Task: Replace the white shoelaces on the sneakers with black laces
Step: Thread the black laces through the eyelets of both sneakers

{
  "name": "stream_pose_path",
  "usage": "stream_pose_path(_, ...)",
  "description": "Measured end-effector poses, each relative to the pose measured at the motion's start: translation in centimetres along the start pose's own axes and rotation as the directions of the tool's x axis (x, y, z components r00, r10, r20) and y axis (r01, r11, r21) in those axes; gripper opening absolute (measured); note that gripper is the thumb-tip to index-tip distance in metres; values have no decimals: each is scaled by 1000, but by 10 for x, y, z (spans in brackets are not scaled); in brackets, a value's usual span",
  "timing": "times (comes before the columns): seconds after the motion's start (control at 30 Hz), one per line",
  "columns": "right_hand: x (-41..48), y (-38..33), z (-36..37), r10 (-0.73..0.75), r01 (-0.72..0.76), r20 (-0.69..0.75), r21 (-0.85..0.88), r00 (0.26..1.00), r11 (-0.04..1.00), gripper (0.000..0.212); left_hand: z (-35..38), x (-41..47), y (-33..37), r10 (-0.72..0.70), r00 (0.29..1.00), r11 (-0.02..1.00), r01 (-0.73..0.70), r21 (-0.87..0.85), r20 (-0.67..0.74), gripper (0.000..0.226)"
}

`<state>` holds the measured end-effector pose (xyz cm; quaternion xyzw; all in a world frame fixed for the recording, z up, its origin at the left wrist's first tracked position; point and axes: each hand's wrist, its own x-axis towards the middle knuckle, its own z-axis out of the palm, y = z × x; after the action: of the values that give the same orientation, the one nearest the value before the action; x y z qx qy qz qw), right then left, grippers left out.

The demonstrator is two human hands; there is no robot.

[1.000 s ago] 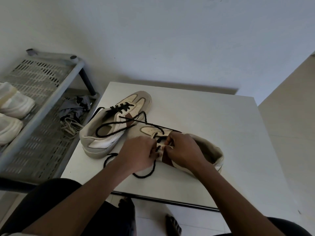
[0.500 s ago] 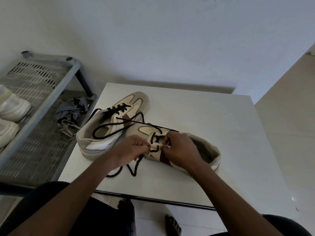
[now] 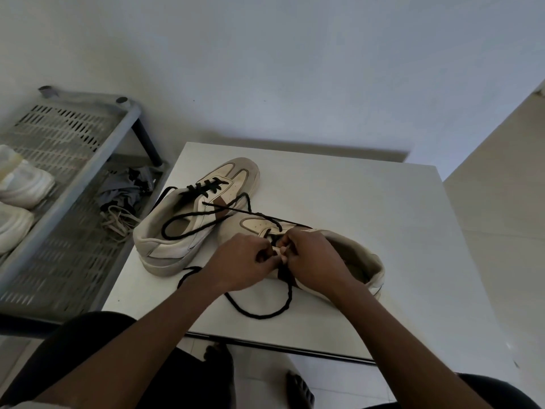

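White wall and pale floor surround a white square tabletop (image 3: 383, 187) where the work sits. Near its centre lies the nearer cream-and-tan low-top sneaker with a brown side patch (image 3: 361, 258), toe pointing to ten o'clock. At ten o'clock from it, just beside its toe, lies the farther matching cream-and-tan sneaker (image 3: 177, 234), with black lacing only across its front eyelets.

Both hands meet over the nearer sneaker's eyelet rows. The left hand (image 3: 239, 264) has its fingers curled and pinches the thick black cord lace (image 3: 262, 314), whose slack sags in a loop on the table at six o'clock from the hands. The right hand (image 3: 312, 261) is curled too, fingertips pinching the sneaker's eyelet edge; whether it also holds the lace tip I cannot tell.

The step looks like threading an eyelet partway up. To do it well:

- Steady the flap with the right hand so the hole stays open.
- Feed the stiff tip squarely, then draw the slack through slowly so the cord does not twist.
- Keep both ends roughly equal.
- Keep this lace apart from the farther sneaker's loose end, which crosses the nearer toe at eleven o'clock and could snag.

At nine o'clock, a grey perforated metal rack (image 3: 67, 246) holds a tangle of pale laces (image 3: 118, 224), probably the removed ones.
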<state>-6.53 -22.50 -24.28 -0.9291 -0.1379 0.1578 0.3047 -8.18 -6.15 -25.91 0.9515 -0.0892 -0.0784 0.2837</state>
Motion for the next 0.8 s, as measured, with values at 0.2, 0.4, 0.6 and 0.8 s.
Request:
stream_pose_path(0.2,2,1,1,8,-8,-18,11,1000,1000,20,7,-1,7,-103,993,992,99,-84,-50,30)
stream_pose_path(0.4,-3,-3,1,24,-27,-64,-42,998,999,23,-5,-1,5,-126,987,879,158,-450,101,27)
stream_pose_path(0.6,-4,-1,-9,-90,83,-32,-183,995,980,27,-15,-4,9,-36,973,872,141,-469,226,27)
stream_pose_path(0.8,2,13,-20,-133,133,-2,-26,991,991,9,-20,11,-11,-24,953,996,-4,-90,-303,7)
